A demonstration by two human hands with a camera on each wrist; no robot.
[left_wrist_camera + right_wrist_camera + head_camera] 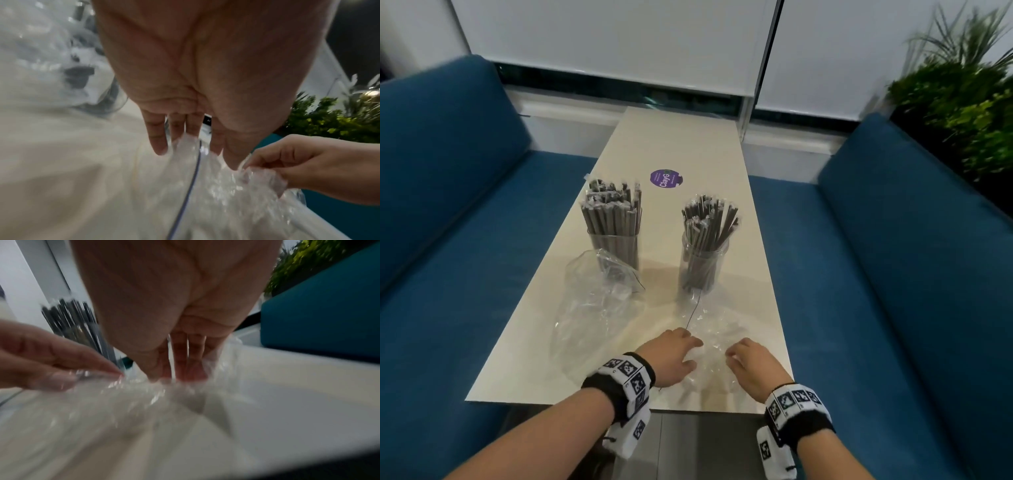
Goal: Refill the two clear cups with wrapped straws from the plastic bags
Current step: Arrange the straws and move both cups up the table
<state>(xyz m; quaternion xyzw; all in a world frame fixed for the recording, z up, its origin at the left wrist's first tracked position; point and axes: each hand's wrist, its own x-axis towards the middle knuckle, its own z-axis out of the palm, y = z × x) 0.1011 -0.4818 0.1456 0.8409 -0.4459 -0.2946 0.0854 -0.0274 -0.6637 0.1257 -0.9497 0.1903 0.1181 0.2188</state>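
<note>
Table (688, 144) | straws (709, 219) upright in cups (703, 270) | left hand (671, 356), right hand (753, 363) pinching near bag (717, 337)

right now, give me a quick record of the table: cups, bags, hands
left cup: upright, packed with wrapped straws
right cup: upright, packed with wrapped straws
left bag: crumpled in front of left cup, looks empty
near bag: at near edge of table, looks empty
left hand: pinches near bag
right hand: pinches near bag

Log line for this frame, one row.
left hand: pinching near bag | right hand: gripping near bag | cups: both packed with straws | other bag: empty, on table
</note>
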